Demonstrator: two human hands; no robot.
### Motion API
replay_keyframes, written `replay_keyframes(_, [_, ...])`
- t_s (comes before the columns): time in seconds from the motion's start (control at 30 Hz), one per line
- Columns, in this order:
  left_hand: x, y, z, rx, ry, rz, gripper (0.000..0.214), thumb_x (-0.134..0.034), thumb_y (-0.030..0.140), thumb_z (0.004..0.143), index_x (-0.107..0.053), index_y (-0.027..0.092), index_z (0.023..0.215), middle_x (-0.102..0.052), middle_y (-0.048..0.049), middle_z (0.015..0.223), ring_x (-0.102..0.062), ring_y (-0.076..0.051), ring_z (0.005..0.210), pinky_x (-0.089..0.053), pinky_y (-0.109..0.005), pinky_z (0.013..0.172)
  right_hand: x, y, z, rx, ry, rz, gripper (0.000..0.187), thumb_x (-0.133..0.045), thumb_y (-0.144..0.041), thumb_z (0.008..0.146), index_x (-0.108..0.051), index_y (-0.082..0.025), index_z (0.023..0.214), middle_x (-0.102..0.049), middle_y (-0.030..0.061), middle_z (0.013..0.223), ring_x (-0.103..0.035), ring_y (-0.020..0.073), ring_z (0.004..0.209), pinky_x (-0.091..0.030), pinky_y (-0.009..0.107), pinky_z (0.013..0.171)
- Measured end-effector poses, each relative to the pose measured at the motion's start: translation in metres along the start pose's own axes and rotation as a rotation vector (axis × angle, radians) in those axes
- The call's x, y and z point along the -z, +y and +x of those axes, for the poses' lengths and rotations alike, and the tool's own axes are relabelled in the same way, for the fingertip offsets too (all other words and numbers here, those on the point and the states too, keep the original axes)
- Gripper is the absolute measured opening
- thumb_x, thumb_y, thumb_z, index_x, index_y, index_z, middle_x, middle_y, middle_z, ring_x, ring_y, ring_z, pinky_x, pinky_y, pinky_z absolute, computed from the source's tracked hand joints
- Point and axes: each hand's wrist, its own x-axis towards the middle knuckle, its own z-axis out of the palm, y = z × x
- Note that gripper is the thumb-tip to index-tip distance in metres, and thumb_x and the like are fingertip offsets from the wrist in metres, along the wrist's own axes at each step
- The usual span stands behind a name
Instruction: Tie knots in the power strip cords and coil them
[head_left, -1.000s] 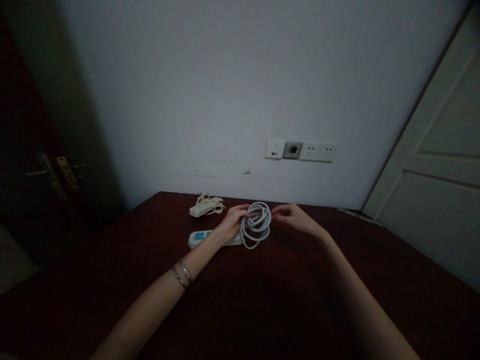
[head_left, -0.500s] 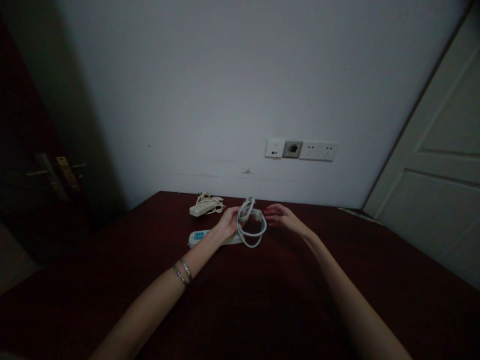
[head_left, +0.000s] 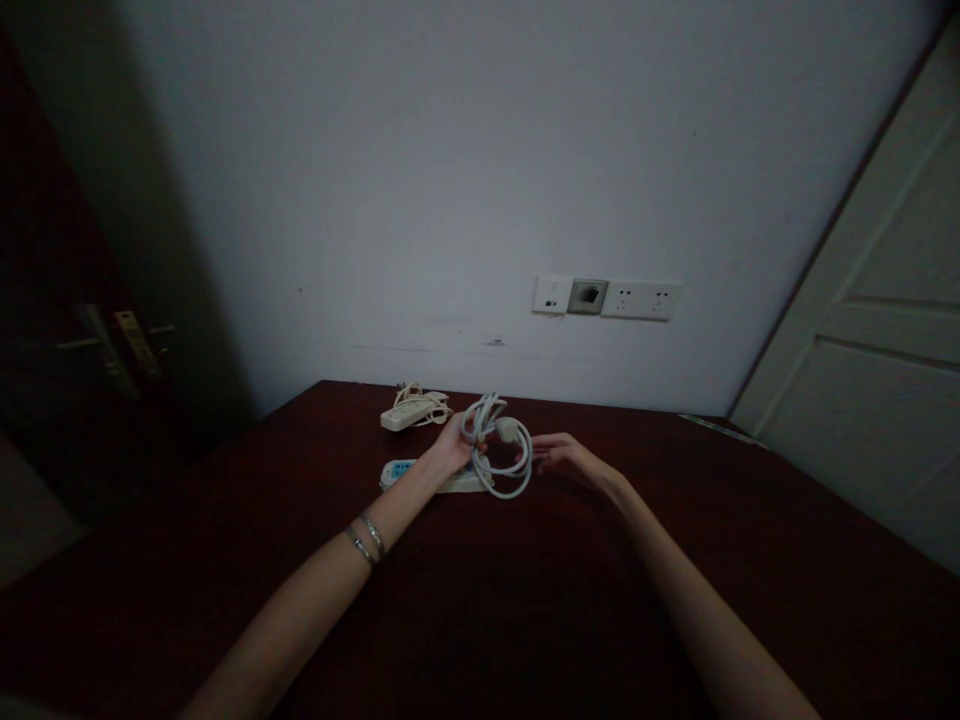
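My left hand [head_left: 453,445] is closed around a coiled white power cord [head_left: 527,465], held up above the table. A pale plug [head_left: 508,430] shows inside the loops. Below and behind the coil lies a white power strip [head_left: 461,482] with blue socket faces, partly covered by my left hand and the cord. My right hand [head_left: 564,455] is at the coil's right edge with its fingers stretched out towards the loops. Whether its fingertips touch the cord I cannot tell.
A second white power strip [head_left: 409,413], its cord bundled on top, lies at the back left of the dark red table [head_left: 480,610]. Wall sockets [head_left: 641,300] sit above the table's back edge. Doors stand at the left and right.
The cord's loops have spread and turned slightly in my left hand. My right hand has come lower and closer to the coil's right edge.
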Motion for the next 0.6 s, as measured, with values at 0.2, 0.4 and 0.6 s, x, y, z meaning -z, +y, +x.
replay_keyframes(0.2, [0.006,0.0,0.003,-0.02,-0.054,-0.012,0.014,-0.048,0.021,0.077,-0.06,0.013,0.076,-0.044,0.0038,0.043,-0.038,-0.007,0.034,-0.025,-0.017,0.033,0.004,0.011,0.0,-0.015,0.01,-0.028,0.024,-0.068,-0.03,0.068,-0.071,-0.013,0.084,-0.069,0.0052,0.081,-0.061,0.0128,0.072,-0.046,0.026,0.071])
replay_keyframes(0.4, [0.01,0.004,0.006,0.009,-0.101,0.032,0.022,-0.047,0.023,0.079,-0.064,0.011,0.084,-0.049,0.0015,0.046,-0.041,-0.009,0.035,-0.029,-0.019,0.033,-0.004,0.013,-0.002,-0.033,-0.026,0.086,0.031,-0.074,-0.035,0.065,-0.07,-0.012,0.086,-0.068,0.0059,0.08,-0.063,0.0152,0.077,-0.047,0.036,0.085])
replay_keyframes(0.6, [0.007,0.003,0.01,0.023,-0.137,0.095,0.022,-0.047,0.019,0.077,-0.065,0.008,0.083,-0.056,-0.0016,0.05,-0.046,-0.008,0.039,-0.036,-0.019,0.039,-0.006,0.016,0.0,-0.06,-0.03,0.076,0.037,-0.075,-0.034,0.063,-0.071,-0.01,0.09,-0.068,0.0075,0.08,-0.064,0.0163,0.076,-0.049,0.041,0.084])
